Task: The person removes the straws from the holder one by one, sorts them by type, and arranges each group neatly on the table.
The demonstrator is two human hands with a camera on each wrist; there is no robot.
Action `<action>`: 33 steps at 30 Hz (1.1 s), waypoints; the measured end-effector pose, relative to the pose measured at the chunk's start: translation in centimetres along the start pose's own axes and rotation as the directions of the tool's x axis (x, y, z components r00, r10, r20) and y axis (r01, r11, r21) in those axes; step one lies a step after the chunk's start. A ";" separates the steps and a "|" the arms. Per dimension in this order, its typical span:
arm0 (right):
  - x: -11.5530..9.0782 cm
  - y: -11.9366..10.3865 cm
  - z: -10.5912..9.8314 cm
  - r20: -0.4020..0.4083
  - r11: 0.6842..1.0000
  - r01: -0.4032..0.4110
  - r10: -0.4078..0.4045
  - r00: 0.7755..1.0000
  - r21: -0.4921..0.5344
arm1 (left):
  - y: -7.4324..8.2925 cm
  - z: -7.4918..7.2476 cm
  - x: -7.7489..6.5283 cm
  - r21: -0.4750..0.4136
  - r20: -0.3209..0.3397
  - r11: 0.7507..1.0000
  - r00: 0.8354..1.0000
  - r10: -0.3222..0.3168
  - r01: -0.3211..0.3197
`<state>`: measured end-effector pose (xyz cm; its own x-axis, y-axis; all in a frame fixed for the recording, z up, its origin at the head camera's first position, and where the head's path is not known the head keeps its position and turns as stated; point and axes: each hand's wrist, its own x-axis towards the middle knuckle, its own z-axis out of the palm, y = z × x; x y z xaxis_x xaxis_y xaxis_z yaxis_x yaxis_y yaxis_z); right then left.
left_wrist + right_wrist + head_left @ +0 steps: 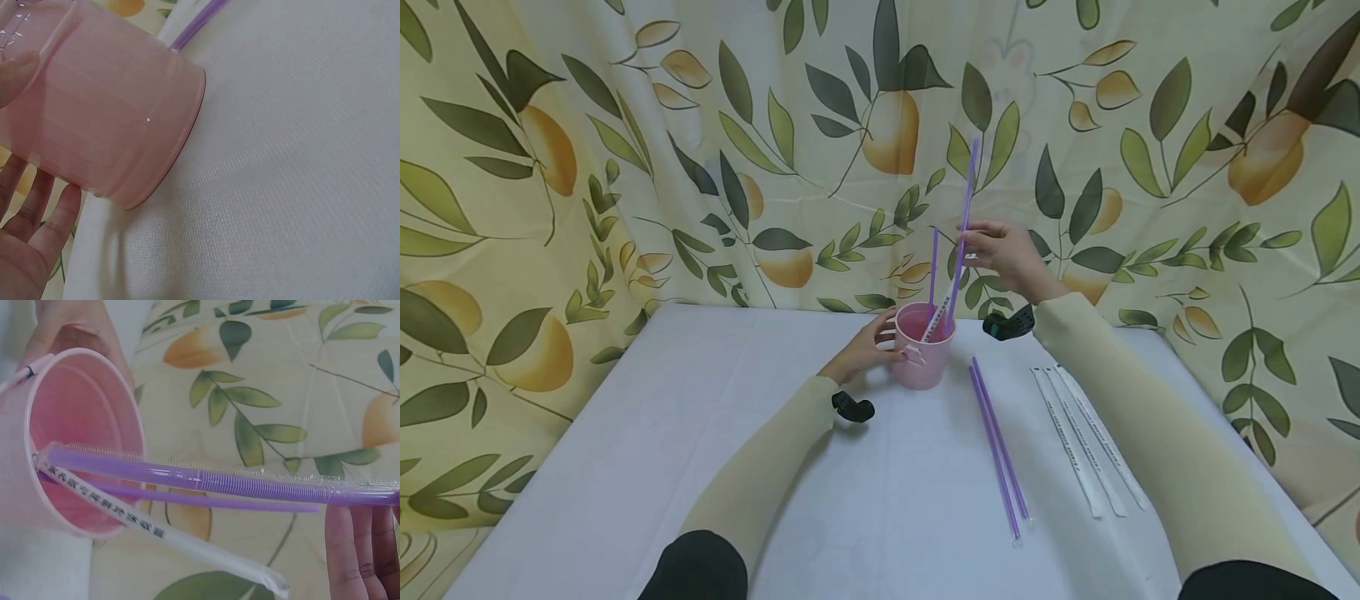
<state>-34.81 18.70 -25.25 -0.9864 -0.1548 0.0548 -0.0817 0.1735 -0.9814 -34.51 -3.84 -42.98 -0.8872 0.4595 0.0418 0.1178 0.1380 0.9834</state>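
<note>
My left hand [867, 348] grips the side of a small pink bucket [919, 371], thumb in front and fingers behind it. Above the rim, my right hand [1009, 257] pinches a purple straw [967, 192] in a clear wrapper. Its lower end is inside the bucket, and the ribbed bend shows in the right wrist view [262, 487]. Inside the same bucket lean a second purple straw [933, 267] and a white paper-wrapped straw [206, 551] with dark printing. The bucket's pink wall [112, 106] fills the upper left of the left wrist view.
Two purple straws [993, 450] lie on the white tablecloth [880, 500] right of the bucket. Farther right, beside my right sleeve, are three white paper-wrapped straws [1065, 442]. A curtain with fruit and leaf print [820, 75] hangs behind the table's far edge.
</note>
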 end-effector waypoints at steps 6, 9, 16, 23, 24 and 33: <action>-0.8 -0.1 -1.4 -0.009 0.999 0.033 -0.033 0.999 0.001 | 0.1 0.1 -0.1 0.002 -0.015 1.000 1.000 -0.013 0.013; -1.3 0.1 -2.2 -0.006 0.999 0.037 -0.037 0.999 -0.005 | 0.1 0.1 -0.2 0.004 -0.022 1.000 0.999 -0.025 0.025; -2.9 1.2 -4.1 0.005 0.995 -0.001 0.001 1.000 -0.099 | 0.1 0.2 -0.3 0.002 -0.024 0.999 0.999 -0.043 0.044; -5.1 3.2 -5.7 0.044 0.982 -0.053 0.062 0.997 -0.182 | 0.1 0.2 -0.2 0.009 -0.021 0.999 0.999 -0.043 0.043; -5.4 3.5 -5.9 0.055 0.977 -0.059 0.071 0.996 -0.206 | 0.1 0.2 -0.2 0.013 -0.023 0.999 0.999 -0.046 0.046; -7.6 6.9 -6.9 0.098 0.942 -0.131 0.169 0.981 -0.309 | 0.5 0.2 -0.3 0.008 -0.031 0.998 0.998 -0.057 0.057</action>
<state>-28.85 27.76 -31.21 -0.9672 -0.2180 -0.1302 0.0087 0.4840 -0.8750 -34.11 -3.70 -42.51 -0.9059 0.4234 -0.0087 0.0705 0.1709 0.9828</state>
